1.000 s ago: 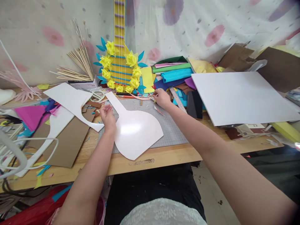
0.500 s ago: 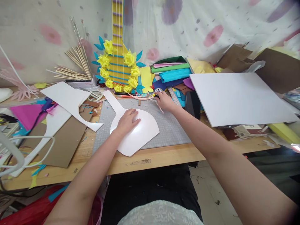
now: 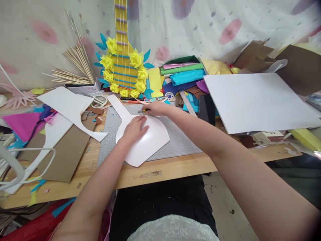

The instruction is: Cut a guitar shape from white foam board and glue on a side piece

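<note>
A white board cut-out (image 3: 147,140) with a rounded body and a straight neck lies on the grey cutting mat (image 3: 183,144). My left hand (image 3: 135,130) rests flat on the cut-out with its fingers stretched out, holding nothing. Just above the rounded body's top edge, my right hand (image 3: 155,108) is closed on a utility knife (image 3: 144,110). The knife's tip points left, toward the base of the neck. Whether the blade touches the board I cannot tell.
A yellow paper guitar (image 3: 122,67) with flowers stands behind the mat. White offcuts (image 3: 62,103) and brown cardboard (image 3: 65,154) lie on the left, near bamboo skewers (image 3: 80,63). Rolled coloured paper (image 3: 187,77), a metal ruler (image 3: 188,103) and a large white board (image 3: 258,103) are on the right.
My right hand has moved left from the mat's back edge, bringing the utility knife over the top of the cut-out. My left hand stays on the cut-out. The view has shifted slightly.
</note>
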`<control>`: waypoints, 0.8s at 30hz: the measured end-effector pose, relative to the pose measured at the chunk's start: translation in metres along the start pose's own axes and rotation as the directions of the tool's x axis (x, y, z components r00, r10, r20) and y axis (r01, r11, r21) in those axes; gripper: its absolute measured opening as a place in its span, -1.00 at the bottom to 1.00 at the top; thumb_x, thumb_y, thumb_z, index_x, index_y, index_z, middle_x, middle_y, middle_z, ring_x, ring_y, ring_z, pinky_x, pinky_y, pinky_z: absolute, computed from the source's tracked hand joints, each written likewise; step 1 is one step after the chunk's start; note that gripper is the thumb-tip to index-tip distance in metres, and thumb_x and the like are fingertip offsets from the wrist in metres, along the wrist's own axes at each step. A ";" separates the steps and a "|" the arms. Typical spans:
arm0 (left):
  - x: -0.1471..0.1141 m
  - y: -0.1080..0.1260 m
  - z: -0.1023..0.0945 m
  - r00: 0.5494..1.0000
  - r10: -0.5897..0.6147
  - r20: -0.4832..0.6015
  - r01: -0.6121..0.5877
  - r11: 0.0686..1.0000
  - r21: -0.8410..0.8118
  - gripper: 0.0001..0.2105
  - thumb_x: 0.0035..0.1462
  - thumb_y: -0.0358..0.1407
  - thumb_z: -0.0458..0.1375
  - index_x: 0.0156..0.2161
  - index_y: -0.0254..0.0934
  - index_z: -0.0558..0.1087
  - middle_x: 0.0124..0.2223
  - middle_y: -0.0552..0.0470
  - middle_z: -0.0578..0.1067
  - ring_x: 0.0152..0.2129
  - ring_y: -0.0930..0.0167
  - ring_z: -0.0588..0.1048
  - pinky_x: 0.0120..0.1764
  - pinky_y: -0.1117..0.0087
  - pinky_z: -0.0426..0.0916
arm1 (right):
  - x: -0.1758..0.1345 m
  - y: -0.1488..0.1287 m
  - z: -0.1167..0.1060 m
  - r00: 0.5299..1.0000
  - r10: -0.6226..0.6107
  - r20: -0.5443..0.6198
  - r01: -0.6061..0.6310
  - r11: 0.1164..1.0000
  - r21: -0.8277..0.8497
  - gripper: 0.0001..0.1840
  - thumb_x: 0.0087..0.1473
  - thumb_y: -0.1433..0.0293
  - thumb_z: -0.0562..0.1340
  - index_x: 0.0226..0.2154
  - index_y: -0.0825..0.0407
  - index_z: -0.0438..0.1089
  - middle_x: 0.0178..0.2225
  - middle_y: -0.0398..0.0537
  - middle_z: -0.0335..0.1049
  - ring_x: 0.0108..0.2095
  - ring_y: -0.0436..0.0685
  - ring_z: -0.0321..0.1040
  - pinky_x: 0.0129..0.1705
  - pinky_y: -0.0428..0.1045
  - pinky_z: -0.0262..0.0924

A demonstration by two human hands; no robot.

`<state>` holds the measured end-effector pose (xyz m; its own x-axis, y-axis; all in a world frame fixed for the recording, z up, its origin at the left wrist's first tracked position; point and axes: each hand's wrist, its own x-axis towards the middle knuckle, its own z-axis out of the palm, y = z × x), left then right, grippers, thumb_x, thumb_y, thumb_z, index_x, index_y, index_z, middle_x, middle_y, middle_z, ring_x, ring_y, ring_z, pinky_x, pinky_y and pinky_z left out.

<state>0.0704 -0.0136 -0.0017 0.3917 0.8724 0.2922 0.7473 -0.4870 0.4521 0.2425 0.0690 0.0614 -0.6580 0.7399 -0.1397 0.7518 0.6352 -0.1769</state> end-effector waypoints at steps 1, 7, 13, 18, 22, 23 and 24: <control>0.000 0.000 0.000 1.000 0.000 0.002 0.000 1.000 0.009 -0.63 0.11 -0.21 0.11 0.02 -0.24 0.41 0.12 -0.10 0.38 0.10 0.24 0.29 0.17 0.16 0.16 | 0.003 -0.004 -0.003 1.000 -0.018 0.020 0.018 1.000 -0.017 -0.54 0.14 0.34 0.06 0.11 -0.08 0.29 -0.01 -0.01 0.43 -0.12 0.13 0.36 -0.20 -0.07 0.09; 0.000 0.001 0.000 1.000 -0.011 -0.006 0.011 1.000 0.005 -0.64 0.09 -0.24 0.13 0.01 -0.24 0.41 0.11 -0.10 0.39 0.10 0.23 0.30 0.17 0.17 0.16 | 0.006 -0.020 -0.014 0.995 -0.075 0.069 0.081 0.993 -0.084 -0.52 0.13 0.40 0.09 0.10 -0.22 0.31 -0.01 -0.14 0.44 -0.14 0.12 0.36 -0.23 -0.07 0.07; 0.001 0.002 -0.001 1.000 0.000 0.004 0.000 0.999 0.041 -0.64 0.10 -0.23 0.12 0.01 -0.25 0.41 0.11 -0.10 0.40 0.09 0.23 0.30 0.17 0.16 0.16 | 0.007 -0.010 -0.011 0.992 -0.102 0.069 0.110 0.985 -0.132 -0.52 0.12 0.38 0.09 0.08 -0.28 0.32 -0.03 -0.17 0.45 -0.14 0.13 0.36 -0.25 -0.06 0.07; 0.002 0.001 0.000 1.000 -0.001 0.001 0.001 1.000 0.021 -0.63 0.08 -0.23 0.13 0.01 -0.24 0.41 0.10 -0.11 0.40 0.08 0.23 0.31 0.16 0.16 0.17 | 0.006 -0.002 -0.013 0.990 -0.120 0.076 0.130 0.981 -0.144 -0.53 0.09 0.37 0.12 0.06 -0.30 0.34 -0.04 -0.19 0.46 -0.15 0.12 0.37 -0.27 -0.07 0.06; 0.002 0.002 -0.001 1.000 -0.021 0.001 0.021 1.000 -0.001 -0.63 0.07 -0.23 0.14 0.01 -0.22 0.42 0.10 -0.08 0.40 0.08 0.23 0.31 0.15 0.16 0.17 | 0.002 0.000 -0.013 0.989 -0.131 0.071 0.138 0.986 -0.092 -0.51 0.09 0.39 0.11 0.07 -0.29 0.33 -0.04 -0.22 0.46 -0.16 0.09 0.37 -0.23 -0.08 0.07; 0.002 0.002 -0.001 1.000 -0.026 0.004 0.026 1.000 -0.003 -0.63 0.06 -0.23 0.14 0.00 -0.22 0.42 0.10 -0.08 0.40 0.08 0.23 0.31 0.15 0.15 0.17 | 0.001 0.000 -0.012 0.990 -0.126 0.061 0.131 0.988 -0.083 -0.51 0.09 0.39 0.11 0.07 -0.28 0.34 -0.04 -0.21 0.46 -0.16 0.09 0.37 -0.22 -0.08 0.08; 0.002 0.003 -0.002 1.000 -0.029 0.006 0.029 1.000 -0.005 -0.63 0.06 -0.23 0.14 0.00 -0.22 0.42 0.10 -0.08 0.40 0.08 0.22 0.31 0.15 0.15 0.17 | -0.001 0.000 -0.012 0.991 -0.121 0.054 0.125 0.989 -0.077 -0.52 0.09 0.39 0.12 0.07 -0.28 0.34 -0.04 -0.21 0.46 -0.16 0.09 0.37 -0.22 -0.08 0.08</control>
<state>0.0723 -0.0130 0.0016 0.3730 0.8865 0.2739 0.7559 -0.4615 0.4643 0.2430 0.0710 0.0730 -0.7454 0.6447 -0.1698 0.6648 0.7378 -0.1172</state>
